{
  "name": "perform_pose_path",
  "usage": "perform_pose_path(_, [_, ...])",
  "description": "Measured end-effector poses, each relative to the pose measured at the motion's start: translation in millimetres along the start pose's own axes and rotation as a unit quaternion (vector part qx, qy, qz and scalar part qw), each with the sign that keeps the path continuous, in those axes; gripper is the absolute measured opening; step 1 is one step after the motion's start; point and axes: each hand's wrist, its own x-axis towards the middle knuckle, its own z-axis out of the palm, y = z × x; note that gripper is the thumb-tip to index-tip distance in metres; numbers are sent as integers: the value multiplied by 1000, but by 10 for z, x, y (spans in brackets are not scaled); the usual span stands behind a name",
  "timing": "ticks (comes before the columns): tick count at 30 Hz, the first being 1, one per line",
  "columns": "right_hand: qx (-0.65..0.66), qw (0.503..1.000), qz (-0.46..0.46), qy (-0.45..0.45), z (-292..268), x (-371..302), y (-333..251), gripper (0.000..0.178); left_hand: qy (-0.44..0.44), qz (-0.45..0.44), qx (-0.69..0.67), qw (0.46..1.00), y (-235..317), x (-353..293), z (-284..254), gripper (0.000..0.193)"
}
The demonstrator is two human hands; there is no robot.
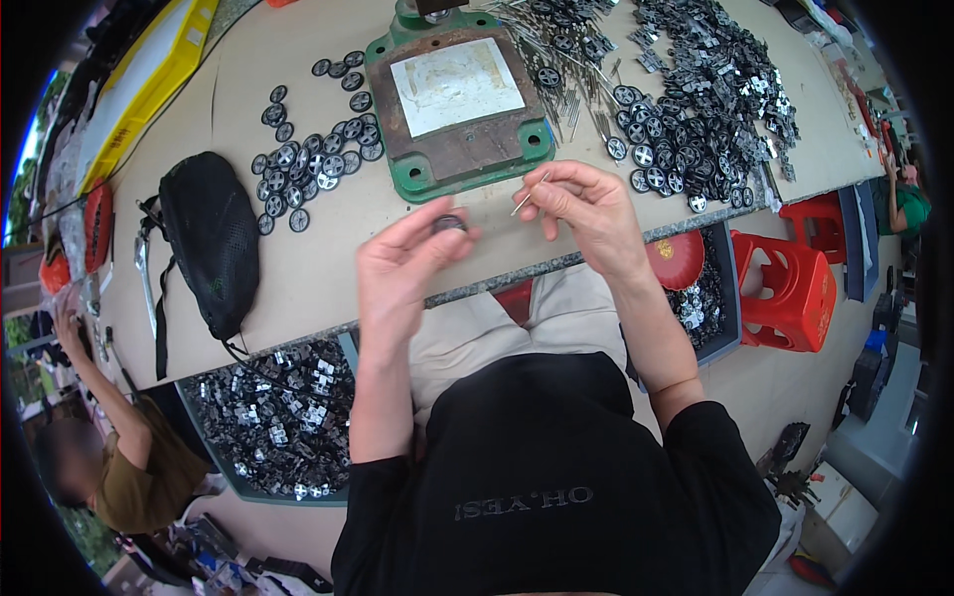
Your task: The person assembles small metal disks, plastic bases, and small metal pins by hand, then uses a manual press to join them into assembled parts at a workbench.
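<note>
The left hand [402, 258] grasps 1 small black wheel [449, 223] between thumb and fingers, above the near part of the table [308, 278]. The right hand [591, 214] pinches 1 thin metal rod [523, 204] at its fingertips, slanted toward the left hand; the rod seems clear of the wheel, though the fingers hide part of both. The 2 hands are apart, just in front of a green machine base [402, 171] with a white sheet [457, 87] on its plate. Loose spoked wheels [308, 164] lie left of the base, and more wheels [656, 139] lie to its right, near scattered metal rods [573, 111]. A black pouch [209, 238] rests at the table's left. Below the edge, a bin [221, 472] holds small dark and shiny parts.
</note>
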Motion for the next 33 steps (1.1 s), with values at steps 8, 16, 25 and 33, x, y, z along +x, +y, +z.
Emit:
perform_pose_path(8, [3,1000,-11,1,80,-34,147,16,-46,-97,-168,980,-176,17,183,37])
perform_pose_path(16, [-25,1000,-7,5,96,-66,175,17,-31,-91,-134,986,-225,-2,231,37])
perform_pose_path(25, [-439,838,-325,11,172,-154,158,8,-41,-97,-191,976,-260,-12,219,37])
perform_pose_path(33, [-262,931,-240,83,137,-182,202,9,-81,-96,-188,974,-324,13,210,36])
